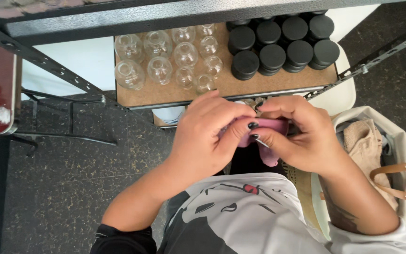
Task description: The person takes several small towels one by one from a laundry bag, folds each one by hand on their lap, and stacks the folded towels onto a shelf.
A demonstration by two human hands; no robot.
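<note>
Left hand (207,136) and right hand (297,136) brought together in front of the shelf edge, both closed on a pink cloth (271,136). Cloth soft, matte, bunched; pinched between left thumb and right fingertips, a loose fold hanging below the right palm. Most of the cloth hidden inside the two grips. Dark polish on the nails. Something small and glassy glimpsed just above the right fingers, too hidden to identify.

Behind the hands: brown fibreboard shelf (222,84), flat and dull, framed in speckled grey metal. On the shelf, left: cluster of small clear glass jars (165,61), round-bodied, open-mouthed, unlidded. On the shelf, right: stacked black lids (278,47), round, matte, set in tight rows.

Right of the person: white fabric bin (402,136) with tan leather strap, holding a beige towel (365,141) of nubbly texture. Floor (71,188) dark, speckled.
</note>
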